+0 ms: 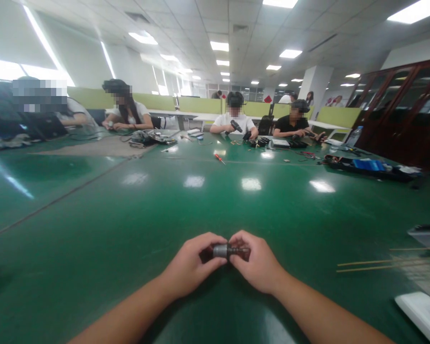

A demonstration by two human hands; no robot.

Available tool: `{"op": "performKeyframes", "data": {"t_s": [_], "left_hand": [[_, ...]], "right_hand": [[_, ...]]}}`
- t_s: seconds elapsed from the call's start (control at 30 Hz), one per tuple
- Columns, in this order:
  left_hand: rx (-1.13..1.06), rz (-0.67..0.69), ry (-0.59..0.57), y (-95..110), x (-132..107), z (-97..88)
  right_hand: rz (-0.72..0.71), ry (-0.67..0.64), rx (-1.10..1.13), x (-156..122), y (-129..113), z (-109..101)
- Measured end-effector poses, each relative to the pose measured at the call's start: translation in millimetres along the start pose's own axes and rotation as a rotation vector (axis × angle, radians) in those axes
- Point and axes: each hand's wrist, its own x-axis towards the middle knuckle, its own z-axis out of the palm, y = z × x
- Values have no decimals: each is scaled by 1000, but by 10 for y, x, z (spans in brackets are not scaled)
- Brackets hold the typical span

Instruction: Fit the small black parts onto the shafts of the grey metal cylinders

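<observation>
Both my hands meet low over the green table (215, 200), close to its near edge. Between them is a small metal cylindrical part (225, 250), grey at its left end and darker, rod-like at its right end. My left hand (191, 265) is curled round the grey end. My right hand (256, 263) pinches the dark end with fingers closed. Most of the part is hidden by my fingers.
Thin wooden sticks (376, 265) and a white flat object (421, 313) lie at the right near edge, with a dark device (428, 235) beyond. A red screwdriver (220, 158) lies mid-table. Several people sit at the far side among tools and dismantled devices (369, 167).
</observation>
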Motion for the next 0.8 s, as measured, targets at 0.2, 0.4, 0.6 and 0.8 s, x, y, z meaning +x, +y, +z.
{"op": "performKeyframes", "data": {"t_s": [0.2, 0.4, 0.6, 0.8], "left_hand": [[19, -8, -8, -9, -7, 10], [33, -18, -20, -1, -10, 10], [30, -16, -21, -10, -2, 20], [25, -33, -31, -20, -6, 31]], "right_hand": [[8, 2, -61, -8, -16, -12], [17, 0, -10, -2, -3, 0], [37, -2, -3, 8, 6, -9], [31, -7, -15, 11, -4, -25]]}}
